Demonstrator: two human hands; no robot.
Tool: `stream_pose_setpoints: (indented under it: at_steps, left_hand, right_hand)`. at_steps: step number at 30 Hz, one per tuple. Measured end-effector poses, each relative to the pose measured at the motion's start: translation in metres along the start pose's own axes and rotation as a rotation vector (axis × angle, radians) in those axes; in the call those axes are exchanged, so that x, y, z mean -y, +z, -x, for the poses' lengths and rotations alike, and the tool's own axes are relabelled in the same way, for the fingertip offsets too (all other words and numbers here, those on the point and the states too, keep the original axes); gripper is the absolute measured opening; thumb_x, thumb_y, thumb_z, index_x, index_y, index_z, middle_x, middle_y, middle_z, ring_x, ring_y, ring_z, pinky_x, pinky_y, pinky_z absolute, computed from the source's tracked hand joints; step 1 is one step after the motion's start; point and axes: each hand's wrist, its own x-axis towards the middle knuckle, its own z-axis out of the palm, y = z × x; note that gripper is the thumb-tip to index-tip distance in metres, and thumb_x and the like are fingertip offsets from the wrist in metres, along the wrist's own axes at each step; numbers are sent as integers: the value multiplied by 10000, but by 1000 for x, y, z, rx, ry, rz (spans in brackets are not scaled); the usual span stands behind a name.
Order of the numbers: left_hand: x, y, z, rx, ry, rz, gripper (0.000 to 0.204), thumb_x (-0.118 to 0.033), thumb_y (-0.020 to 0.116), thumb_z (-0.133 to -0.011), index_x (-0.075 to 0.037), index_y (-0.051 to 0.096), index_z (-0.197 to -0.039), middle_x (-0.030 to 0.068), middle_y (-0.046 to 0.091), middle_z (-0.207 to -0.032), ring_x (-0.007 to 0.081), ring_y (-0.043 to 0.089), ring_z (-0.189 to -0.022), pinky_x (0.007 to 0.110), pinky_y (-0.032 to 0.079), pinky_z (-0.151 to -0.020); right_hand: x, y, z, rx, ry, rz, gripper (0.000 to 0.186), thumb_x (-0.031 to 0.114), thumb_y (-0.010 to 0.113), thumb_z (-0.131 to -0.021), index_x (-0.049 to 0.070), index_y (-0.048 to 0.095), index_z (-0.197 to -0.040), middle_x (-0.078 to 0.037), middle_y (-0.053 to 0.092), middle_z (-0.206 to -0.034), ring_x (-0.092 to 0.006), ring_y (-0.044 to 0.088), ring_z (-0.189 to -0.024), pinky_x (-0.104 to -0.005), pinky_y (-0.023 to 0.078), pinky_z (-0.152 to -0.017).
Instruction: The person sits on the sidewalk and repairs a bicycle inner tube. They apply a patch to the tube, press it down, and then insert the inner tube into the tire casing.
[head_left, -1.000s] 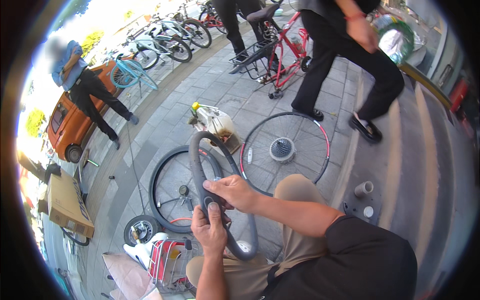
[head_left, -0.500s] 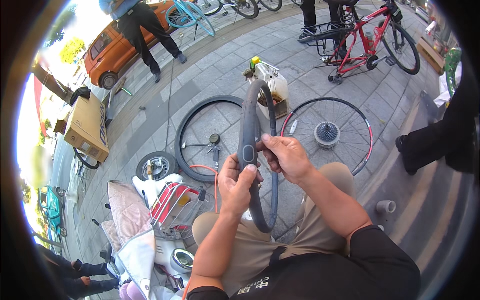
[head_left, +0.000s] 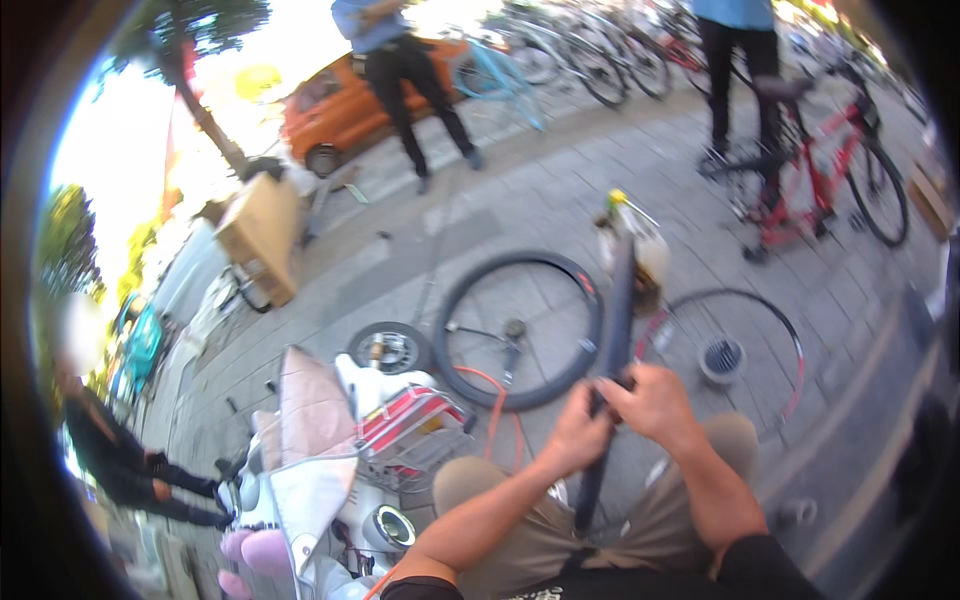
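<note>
A dark inner tube (head_left: 621, 300) is held upright before my knees, seen nearly edge-on. My left hand (head_left: 578, 432) closes round it from the left, and my right hand (head_left: 655, 405) grips it from the right, close beside the left. The thumbs come near each other on the tube; motion blur hides the finer grip. Beyond my hands a black tyre (head_left: 530, 259) lies flat on the paving, with an inflator gauge (head_left: 515, 329) inside its ring. To the right lies a spoked wheel (head_left: 797, 340) with a sprocket cassette (head_left: 722, 360) at its hub.
A cut plastic jug (head_left: 652, 255) stands behind the tube. At left are a small wheel (head_left: 396, 350), an orange hose (head_left: 497, 390) and a white scooter (head_left: 370, 520). Farther off are a cardboard box (head_left: 262, 238), a red bicycle (head_left: 825, 180) and several people standing.
My view has swung, so the surroundings sit farther right and lower. The tube has turned from an open loop to nearly edge-on, and my hands have come closer together on it.
</note>
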Motion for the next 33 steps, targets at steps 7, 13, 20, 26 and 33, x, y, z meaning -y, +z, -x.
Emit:
stream_pose_setpoints:
  at_steps: [7,13,20,26,33]
  left_hand:
    - [26,4,0,56,-29,24,580,-97,652,-1083,32,330,-1548,164,559,-1474,214,596,-1316,353,540,-1056]
    - [-2,6,1,136,-108,144,620,-155,719,-1056,32,356,-1523,138,607,-1364,164,657,-1106,317,583,-852]
    - [2,5,6,86,-107,130,584,-173,732,-1044,7,408,-1496,91,656,-1179,131,657,-908,304,564,-734]
    - [-38,-12,11,-54,-79,104,429,-196,732,-1048,-19,529,-1381,13,625,-904,87,589,-675,276,507,-584]
    - [-84,-36,2,-144,-44,515,346,-395,690,-1083,-87,544,-1026,-1,553,-763,92,536,-569,268,437,-508]
  right_hand:
    - [-14,10,3,61,-17,-85,345,290,731,-924,-48,731,-855,-254,730,-792,-408,748,-767,-479,566,-702]
    - [-5,1,10,-91,-57,-79,347,290,789,-926,-28,694,-824,-203,713,-737,-344,722,-682,-451,540,-650]
    - [-1,-2,20,-23,-88,-135,313,271,791,-958,-28,734,-886,-162,718,-755,-229,692,-682,-392,534,-653]
    - [-11,-17,18,142,-68,-416,331,271,762,-1014,-40,758,-1126,-98,773,-945,-153,697,-836,-334,555,-749]
    - [4,-13,52,481,-275,-237,786,298,819,-975,-32,423,-1568,-158,745,-1218,-193,714,-1070,-337,577,-940]
